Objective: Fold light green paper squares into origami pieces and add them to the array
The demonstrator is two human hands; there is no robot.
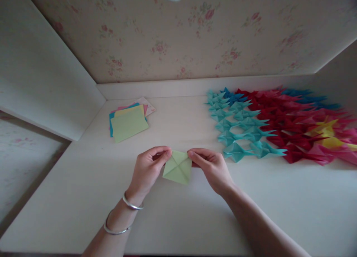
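A small square of light green origami paper (177, 168) with crossing diagonal creases is held up over the white desk. My left hand (150, 168) pinches its upper left corner between thumb and fingers. At the upper right corner, my right hand (209, 167) pinches the paper the same way. The lower edge of the square hangs free, tilted toward me. Two silver bangles (118, 231) circle my left forearm and wrist.
A stack of coloured paper sheets (129, 125), green on top, lies at the back left. Rows of folded turquoise paper cranes (227, 124) stand at the right, beside red, pink, blue and yellow ones (295, 123). A floral wall backs the white desk (178, 227).
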